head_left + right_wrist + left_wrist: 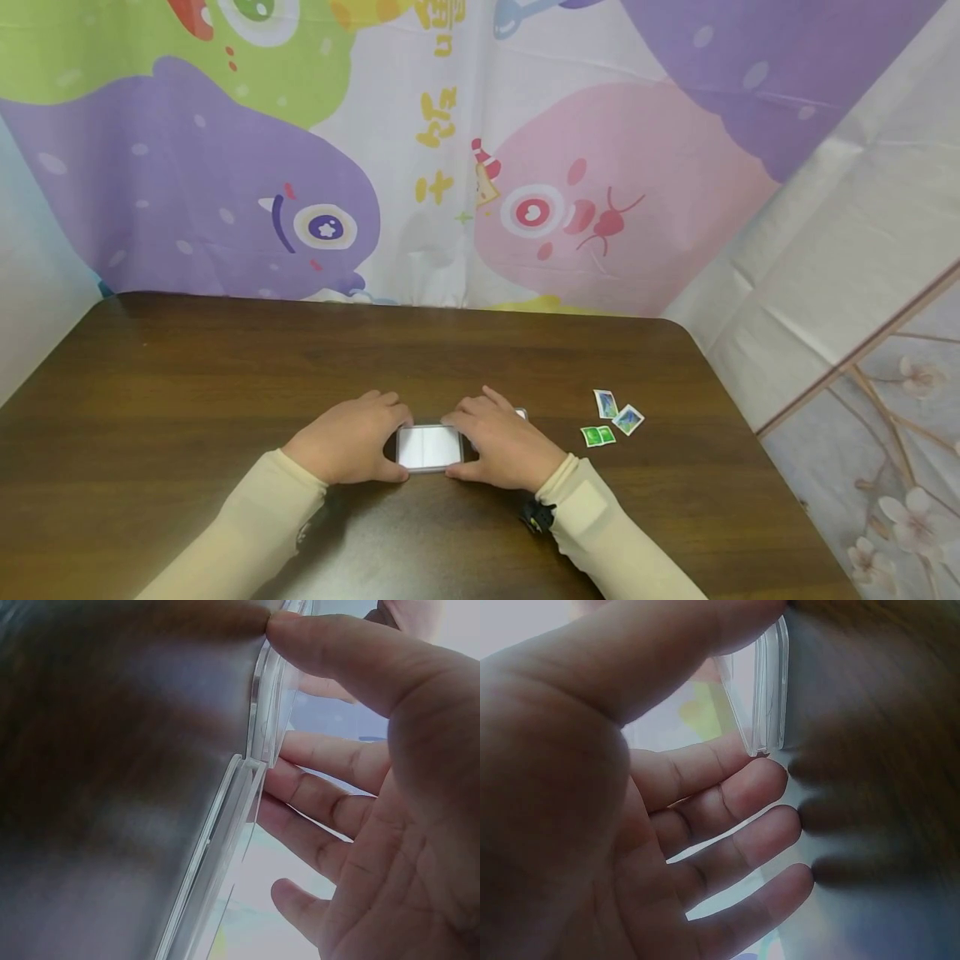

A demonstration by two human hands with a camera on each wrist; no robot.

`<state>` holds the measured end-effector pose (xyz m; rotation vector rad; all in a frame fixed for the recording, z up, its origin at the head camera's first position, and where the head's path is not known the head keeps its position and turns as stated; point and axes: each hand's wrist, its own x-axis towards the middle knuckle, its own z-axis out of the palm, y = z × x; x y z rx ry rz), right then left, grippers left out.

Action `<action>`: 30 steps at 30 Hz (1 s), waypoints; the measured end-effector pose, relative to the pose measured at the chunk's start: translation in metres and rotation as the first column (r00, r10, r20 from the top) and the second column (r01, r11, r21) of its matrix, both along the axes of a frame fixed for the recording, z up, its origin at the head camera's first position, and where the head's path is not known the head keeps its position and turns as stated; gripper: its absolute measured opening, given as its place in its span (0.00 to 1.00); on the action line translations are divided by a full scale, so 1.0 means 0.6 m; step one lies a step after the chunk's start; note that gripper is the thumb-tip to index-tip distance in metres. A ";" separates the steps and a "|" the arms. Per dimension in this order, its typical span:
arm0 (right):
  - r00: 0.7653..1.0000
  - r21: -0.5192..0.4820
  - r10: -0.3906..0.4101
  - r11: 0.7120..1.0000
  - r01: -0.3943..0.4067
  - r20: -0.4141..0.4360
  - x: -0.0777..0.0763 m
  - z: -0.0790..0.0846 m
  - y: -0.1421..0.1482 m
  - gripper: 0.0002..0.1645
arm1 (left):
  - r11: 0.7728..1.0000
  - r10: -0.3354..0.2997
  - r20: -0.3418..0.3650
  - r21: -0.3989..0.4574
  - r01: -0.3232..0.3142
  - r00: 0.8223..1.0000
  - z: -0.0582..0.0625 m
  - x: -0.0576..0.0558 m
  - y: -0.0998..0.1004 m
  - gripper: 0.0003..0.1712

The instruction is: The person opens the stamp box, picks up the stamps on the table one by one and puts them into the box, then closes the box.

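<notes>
A small clear flat plastic case with a white inside lies on the table in front of me. My left hand holds its left end, thumb on the near side and fingers on the far side. My right hand holds the right end in the same manner. In the left wrist view the edge of the case shows between thumb and index finger. A second clear case adjoins the held one in the right wrist view; in the head view my right hand mostly hides it.
Right of the hands lie three small stamp-like pieces: two bluish ones and a green one. They rest on a brown wooden table. A cartoon-printed cloth hangs behind its far edge.
</notes>
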<state>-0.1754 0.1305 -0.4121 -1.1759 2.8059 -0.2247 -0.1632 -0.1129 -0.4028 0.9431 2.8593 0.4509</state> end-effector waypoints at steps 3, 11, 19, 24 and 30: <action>1.000 0.002 0.000 1.000 0.000 -0.001 0.000 0.000 0.000 0.35 | 1.000 -0.002 -0.002 0.002 0.002 1.000 -0.001 0.000 0.000 0.28; 1.000 -0.003 0.007 1.000 -0.007 -0.012 0.000 0.000 0.001 0.35 | 1.000 -0.003 -0.011 0.003 0.003 1.000 0.000 0.000 0.000 0.29; 0.999 -0.013 0.025 1.000 -0.026 -0.032 0.001 -0.001 0.002 0.34 | 1.000 0.004 -0.013 -0.001 -0.004 1.000 -0.001 0.001 0.000 0.29; 0.999 -0.016 0.021 1.000 -0.021 -0.035 0.000 -0.001 0.002 0.34 | 1.000 0.011 -0.034 -0.004 -0.011 0.999 -0.003 -0.001 -0.002 0.28; 0.999 -0.021 0.014 1.000 -0.014 -0.036 -0.001 0.001 0.002 0.34 | 1.000 0.019 -0.046 -0.009 -0.020 0.999 -0.003 -0.002 -0.003 0.28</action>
